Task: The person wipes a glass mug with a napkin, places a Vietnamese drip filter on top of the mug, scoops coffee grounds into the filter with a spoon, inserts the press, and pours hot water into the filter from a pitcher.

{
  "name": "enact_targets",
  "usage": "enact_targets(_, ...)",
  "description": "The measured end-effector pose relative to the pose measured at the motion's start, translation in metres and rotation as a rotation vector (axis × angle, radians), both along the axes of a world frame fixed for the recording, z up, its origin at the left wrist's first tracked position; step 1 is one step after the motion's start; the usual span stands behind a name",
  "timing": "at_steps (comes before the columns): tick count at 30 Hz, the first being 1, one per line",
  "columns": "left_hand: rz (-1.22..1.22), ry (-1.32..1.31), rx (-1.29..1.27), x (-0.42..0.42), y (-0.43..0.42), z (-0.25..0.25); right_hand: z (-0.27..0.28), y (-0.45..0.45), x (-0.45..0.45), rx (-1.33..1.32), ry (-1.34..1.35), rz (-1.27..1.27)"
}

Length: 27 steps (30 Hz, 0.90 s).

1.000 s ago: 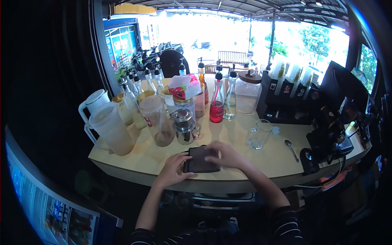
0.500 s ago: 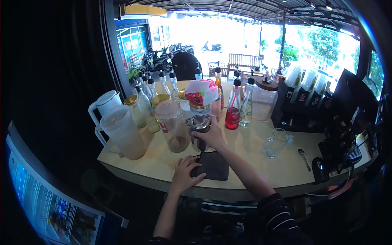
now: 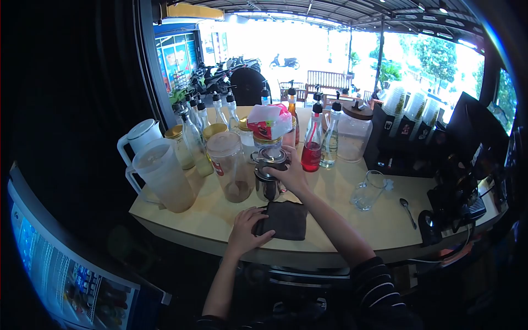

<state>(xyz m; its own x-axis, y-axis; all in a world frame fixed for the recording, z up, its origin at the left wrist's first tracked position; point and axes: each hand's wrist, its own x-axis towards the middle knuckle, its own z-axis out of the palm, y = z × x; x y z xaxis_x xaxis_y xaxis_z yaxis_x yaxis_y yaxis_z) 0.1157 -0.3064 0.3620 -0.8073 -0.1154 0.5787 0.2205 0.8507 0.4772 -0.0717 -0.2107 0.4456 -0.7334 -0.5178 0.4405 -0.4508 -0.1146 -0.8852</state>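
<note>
Dark cloth [image 3: 289, 223] lay flat near the front edge of the bench [image 3: 352, 234]; the left hand [image 3: 246, 231], loosely spread, rested at its left side. Just behind, the right hand [image 3: 291, 175] grasped a metal vessel [image 3: 268, 190] by its upper part, beside a clear canister [image 3: 225, 151].
</note>
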Motion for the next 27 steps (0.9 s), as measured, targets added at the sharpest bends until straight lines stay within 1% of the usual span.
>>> enact_targets(3, -0.030, 0.020, 0.064, -0.005, 0.000, 0.002, 0.007, 0.016, -0.003, -0.013, 0.032, 0.013)
enact_targets(5, -0.008, 0.131, 0.356, -0.014, 0.004, 0.005, 0.013, 0.031, -0.004, -0.037, 0.049, 0.011)
enact_targets(6, 0.033, 0.158, 0.258, -0.017, 0.010, 0.018, 0.019, 0.042, -0.002, -0.021, 0.067, 0.011)
enact_targets(7, 0.006, 0.156, 0.256, -0.023, 0.020, 0.029, 0.022, 0.053, -0.002, -0.004, 0.084, 0.005)
enact_targets(8, -0.002, 0.221, 0.311, -0.032, 0.031, 0.040, 0.023, 0.063, -0.003, -0.058, 0.061, 0.027)
enact_targets(9, -0.011, 0.286, 0.371, -0.042, 0.041, 0.048, 0.028, 0.076, -0.003, -0.058, 0.065, -0.003)
enact_targets(11, -0.065, 0.266, 0.357, -0.062, 0.060, 0.057, 0.042, 0.105, 0.002, -0.102, 0.024, 0.081)
enact_targets(13, -0.179, 0.328, 0.476, -0.080, 0.088, 0.066, 0.048, 0.138, -0.003, -0.073, 0.057, 0.017)
enact_targets(15, -0.197, 0.291, 0.478, -0.096, 0.113, 0.073, 0.055, 0.173, -0.010, 0.019, 0.113, -0.047)
enact_targets(17, -0.339, 0.289, 0.595, -0.114, 0.138, 0.081, 0.065, 0.207, -0.016, 0.026, 0.131, -0.057)
enact_targets(19, -0.388, 0.241, 0.628, -0.138, 0.155, 0.081, 0.066, 0.236, -0.027, 0.059, 0.163, -0.116)
enact_targets(21, -0.423, 0.156, 0.611, -0.159, 0.171, 0.082, 0.061, 0.260, -0.042, 0.063, 0.116, -0.104)
enact_targets(22, -0.444, 0.091, 0.643, -0.170, 0.176, 0.081, 0.058, 0.270, -0.048, 0.058, 0.103, -0.089)
enact_targets(23, -0.439, 0.087, 0.642, -0.177, 0.181, 0.080, 0.053, 0.277, -0.055, 0.052, 0.090, -0.073)
enact_targets(25, -0.438, -0.008, 0.543, -0.189, 0.191, 0.078, 0.041, 0.286, -0.067, 0.043, 0.064, -0.056)
enact_targets(27, -0.429, -0.021, 0.521, -0.200, 0.195, 0.071, 0.034, 0.291, -0.075, 0.044, 0.144, -0.033)
